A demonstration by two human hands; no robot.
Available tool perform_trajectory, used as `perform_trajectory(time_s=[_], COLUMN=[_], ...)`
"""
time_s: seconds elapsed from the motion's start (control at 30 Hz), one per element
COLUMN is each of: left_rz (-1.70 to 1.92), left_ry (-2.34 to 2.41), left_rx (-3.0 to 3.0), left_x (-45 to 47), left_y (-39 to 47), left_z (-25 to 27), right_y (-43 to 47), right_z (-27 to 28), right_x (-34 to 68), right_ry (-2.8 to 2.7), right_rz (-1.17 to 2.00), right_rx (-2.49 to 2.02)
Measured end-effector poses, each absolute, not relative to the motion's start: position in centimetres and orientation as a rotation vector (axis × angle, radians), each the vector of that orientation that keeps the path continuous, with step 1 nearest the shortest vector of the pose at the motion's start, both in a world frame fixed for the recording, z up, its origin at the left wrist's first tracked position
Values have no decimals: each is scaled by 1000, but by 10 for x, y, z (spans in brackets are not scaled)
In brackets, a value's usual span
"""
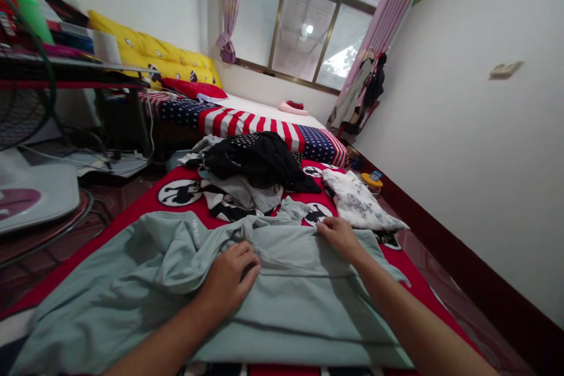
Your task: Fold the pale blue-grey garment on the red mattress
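Pinching softly creased, broadly flattened grey-green cloth [304,302], right-hand fingers [328,227]

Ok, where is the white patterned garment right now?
The white patterned garment lies right of centre in the head view, over the red blanket, just beyond the right hand and right of the black clothes.

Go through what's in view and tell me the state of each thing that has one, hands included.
Pale green garment: spread out, wrinkled on the left
Left hand: resting on the garment, fingers curled
Right hand: fingertips pinched at the garment's far edge
Black clothing: heaped, crumpled
White patterned garment: lying down, creased
Left pink curtain: tied back
Wall-hung clothes: hanging, bunched
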State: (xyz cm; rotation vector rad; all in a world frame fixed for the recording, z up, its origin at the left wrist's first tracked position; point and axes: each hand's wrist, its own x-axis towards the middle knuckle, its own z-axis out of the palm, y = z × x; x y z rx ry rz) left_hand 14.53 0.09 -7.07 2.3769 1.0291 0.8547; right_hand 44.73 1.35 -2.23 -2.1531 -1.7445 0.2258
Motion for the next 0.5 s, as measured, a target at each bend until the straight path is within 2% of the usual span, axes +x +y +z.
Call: perform_trajectory(time_s=[0.17,0.33,0.5], left_rz=[906,939,1045], left_ry=[989,983,843], left_rx=[2385,2402,2466], left_x=[145,144,140], left_y=[-2,-4,-10], left_z=[-70,-70,-66], right_y=[84,108,116], right_z=[-23,-25,22], right_x=[426,386,372], right_ry=[-1706,-1805,-1846], right_rz=[193,234,227], right_rx=[-2197,-2274,-2175])
